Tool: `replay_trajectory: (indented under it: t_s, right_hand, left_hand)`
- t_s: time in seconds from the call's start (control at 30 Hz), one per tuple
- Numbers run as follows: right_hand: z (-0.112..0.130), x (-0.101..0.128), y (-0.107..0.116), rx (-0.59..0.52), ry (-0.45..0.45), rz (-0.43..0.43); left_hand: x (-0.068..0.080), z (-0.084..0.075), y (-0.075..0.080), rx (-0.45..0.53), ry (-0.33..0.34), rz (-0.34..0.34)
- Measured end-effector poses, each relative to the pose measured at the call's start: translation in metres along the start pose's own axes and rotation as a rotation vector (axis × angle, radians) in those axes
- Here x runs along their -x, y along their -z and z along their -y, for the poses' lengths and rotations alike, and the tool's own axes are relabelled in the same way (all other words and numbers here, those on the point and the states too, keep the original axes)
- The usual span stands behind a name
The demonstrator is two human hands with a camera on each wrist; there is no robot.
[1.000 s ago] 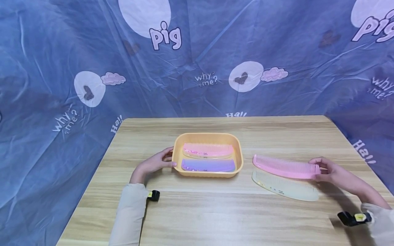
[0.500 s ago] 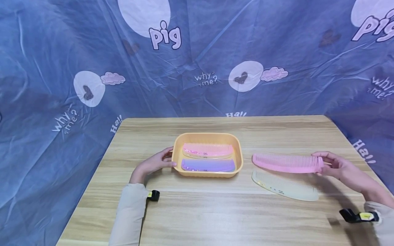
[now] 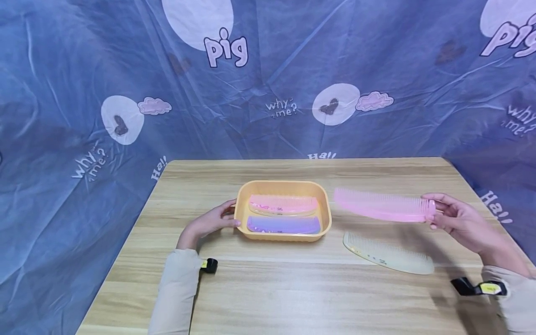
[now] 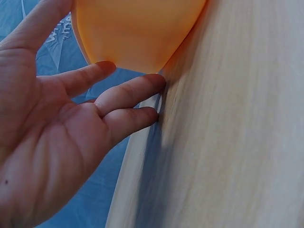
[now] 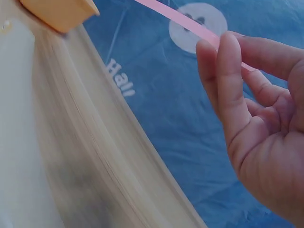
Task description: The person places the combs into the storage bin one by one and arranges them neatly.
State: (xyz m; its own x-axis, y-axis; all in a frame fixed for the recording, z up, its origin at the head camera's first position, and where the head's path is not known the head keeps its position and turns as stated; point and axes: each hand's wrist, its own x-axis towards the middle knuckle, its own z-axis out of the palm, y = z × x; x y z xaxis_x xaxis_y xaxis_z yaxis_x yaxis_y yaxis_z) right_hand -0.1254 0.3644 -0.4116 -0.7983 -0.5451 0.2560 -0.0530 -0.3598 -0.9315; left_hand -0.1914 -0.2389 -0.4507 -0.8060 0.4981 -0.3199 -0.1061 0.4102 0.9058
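Note:
My right hand (image 3: 462, 225) pinches the right end of a pink comb (image 3: 381, 207) between thumb and fingers, holding it raised above the table. A pale yellow-green comb (image 3: 389, 257) lies flat below it. In the right wrist view the pink comb (image 5: 190, 23) shows edge-on as a thin strip. At the left end of an orange-yellow plastic basket (image 3: 282, 237), my left hand (image 3: 211, 222) touches the wall with thumb and fingers spread. The left wrist view shows those fingers (image 4: 128, 92) extended against the basket's outside. Inside lie a pink comb (image 3: 289, 203) over a yellowish one, and a purple-blue comb (image 3: 282, 224).
The wood-grain table (image 3: 284, 288) ends at the back against a blue printed cloth (image 3: 259, 70), which also hangs at both sides. A black wrist device (image 3: 209, 266) is strapped at my left sleeve, and another black device (image 3: 477, 287) at my right.
My right hand has lifted the pink comb off the table, away from the pale comb, and shifted it up and slightly left toward the basket. My left hand has stayed at the basket.

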Motion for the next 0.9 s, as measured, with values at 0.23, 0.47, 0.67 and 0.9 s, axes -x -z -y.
replay_trajectory:
  t_s: [0.23, 0.47, 0.67, 0.9]
  right_hand:
    - [-0.006, -0.022, -0.016, 0.005, -0.028, 0.021]
    - [-0.012, -0.044, -0.033, 0.109, -0.071, -0.010]
    - [-0.021, -0.066, -0.050, 0.145, -0.129, -0.010]
    - [-0.034, -0.093, -0.078, 0.260, -0.262, -0.063]
  left_hand:
    - [0.001, -0.002, 0.000, -0.015, -0.005, 0.003]
    - [0.001, -0.003, -0.001, 0.037, -0.022, 0.039]
    - [0.002, -0.003, -0.002, 0.025, -0.031, 0.044]
    - [0.003, -0.003, -0.003, 0.022, -0.031, 0.043]
